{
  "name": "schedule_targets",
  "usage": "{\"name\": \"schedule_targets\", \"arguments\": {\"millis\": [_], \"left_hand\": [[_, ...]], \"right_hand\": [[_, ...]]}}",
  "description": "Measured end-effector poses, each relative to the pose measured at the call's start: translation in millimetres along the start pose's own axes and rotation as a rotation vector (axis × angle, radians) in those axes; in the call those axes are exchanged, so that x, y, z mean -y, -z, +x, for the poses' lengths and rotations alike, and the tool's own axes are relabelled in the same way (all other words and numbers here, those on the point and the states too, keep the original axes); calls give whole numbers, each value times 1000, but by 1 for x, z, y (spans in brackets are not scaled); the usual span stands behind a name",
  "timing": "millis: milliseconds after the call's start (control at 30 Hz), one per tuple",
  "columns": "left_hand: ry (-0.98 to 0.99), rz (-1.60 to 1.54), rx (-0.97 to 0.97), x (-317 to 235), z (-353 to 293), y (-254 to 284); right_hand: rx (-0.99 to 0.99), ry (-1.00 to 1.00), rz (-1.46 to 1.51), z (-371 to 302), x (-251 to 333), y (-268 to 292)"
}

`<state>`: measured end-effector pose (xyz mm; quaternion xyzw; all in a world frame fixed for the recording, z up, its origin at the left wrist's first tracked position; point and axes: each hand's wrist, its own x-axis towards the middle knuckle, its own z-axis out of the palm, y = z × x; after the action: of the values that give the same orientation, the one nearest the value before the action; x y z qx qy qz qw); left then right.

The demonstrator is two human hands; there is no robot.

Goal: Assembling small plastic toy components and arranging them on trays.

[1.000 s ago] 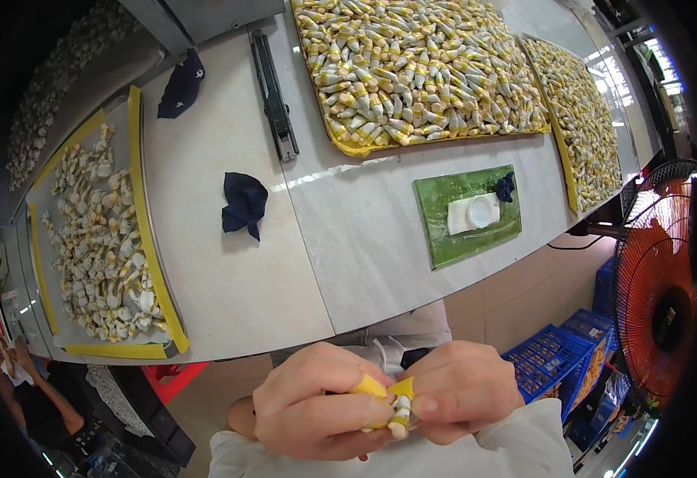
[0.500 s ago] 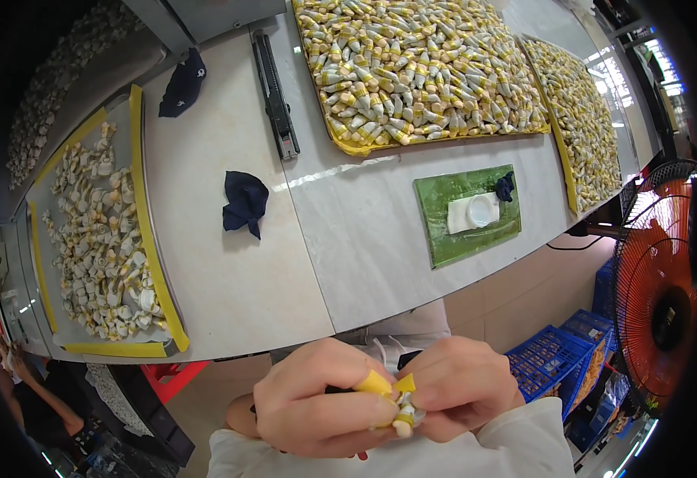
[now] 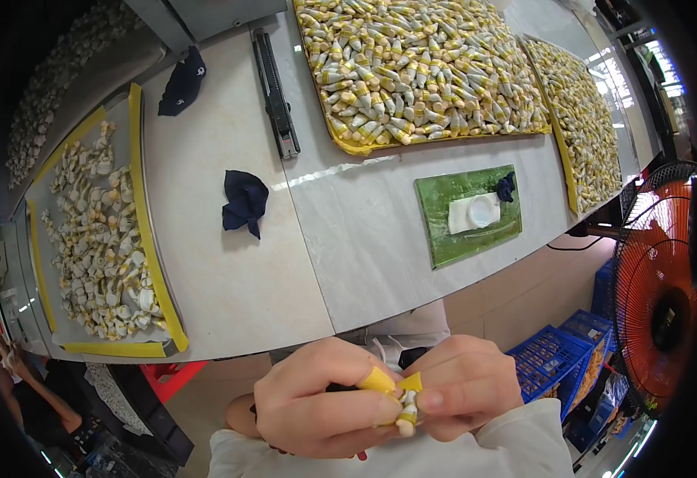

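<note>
Close to my body, just off the table's near edge, both hands meet around a small figure-like piece [image 3: 406, 416], white with a yellow band and a rounded pale end pointing down. My left hand [image 3: 320, 394] pinches it from the left with thumb and fingers. From the right, the thumb and curled fingers of my right hand [image 3: 464, 386] press against it. Yellow strips [image 3: 378, 380] show at the fingertips of both hands; whether they are finger wraps or loose tape I cannot tell. The upper part of the piece is hidden by my fingers.
Similar pieces fill a large yellow-edged tray [image 3: 364, 149] and another tray [image 3: 565, 171] behind. At left stands a tray [image 3: 157, 279] of white pieces. A green board [image 3: 436, 247], dark cloths [image 3: 245, 203], a fan [image 3: 655, 295], blue crates [image 3: 551, 358] and another person's arm [image 3: 50, 398] surround me.
My right thumb has shifted slightly at the piece, and its fingers have tucked in a little. The piece has moved very slightly right. Everything on the table is unchanged.
</note>
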<state>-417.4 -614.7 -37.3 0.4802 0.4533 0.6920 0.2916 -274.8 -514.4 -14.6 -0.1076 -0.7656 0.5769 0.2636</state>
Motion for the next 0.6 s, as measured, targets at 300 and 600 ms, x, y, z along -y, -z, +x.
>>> {"name": "schedule_targets", "arguments": {"millis": [300, 600], "left_hand": [[17, -16, -9, -1, 3, -2], [14, -26, -21, -1, 4, -4]], "right_hand": [[-28, -33, 1, 0, 1, -2], [-2, 59, -20, -1, -5, 2]]}}
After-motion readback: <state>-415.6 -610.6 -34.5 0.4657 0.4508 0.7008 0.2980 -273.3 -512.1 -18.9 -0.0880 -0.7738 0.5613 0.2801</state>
